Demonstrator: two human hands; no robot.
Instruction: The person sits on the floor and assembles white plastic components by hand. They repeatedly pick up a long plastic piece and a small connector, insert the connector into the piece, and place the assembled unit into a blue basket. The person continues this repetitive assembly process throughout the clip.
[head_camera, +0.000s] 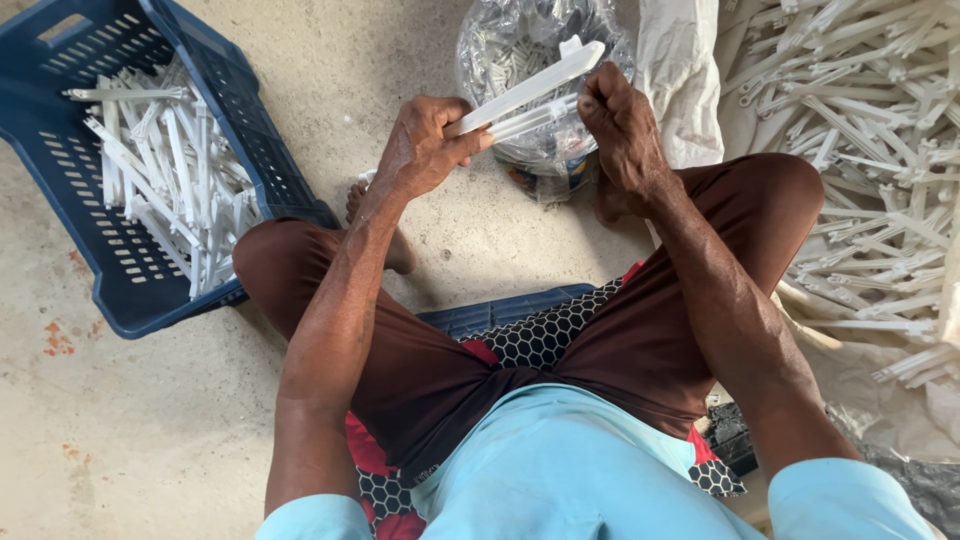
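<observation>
I sit on the floor with my knees spread. My left hand (425, 145) grips the near end of a long white plastic strip (535, 82) that slants up to the right. My right hand (620, 125) is closed around a second, thinner white plastic piece (530, 120) just below it, and the two pieces lie close together between my hands. Behind them stands a clear plastic bag (520, 45) full of small white parts.
A blue plastic crate (120, 270) at the left holds several white plastic strips (170, 180). A large heap of similar white pieces (870, 150) lies at the right on a white sack. I sit on a patterned cushion (540, 335) over bare concrete floor.
</observation>
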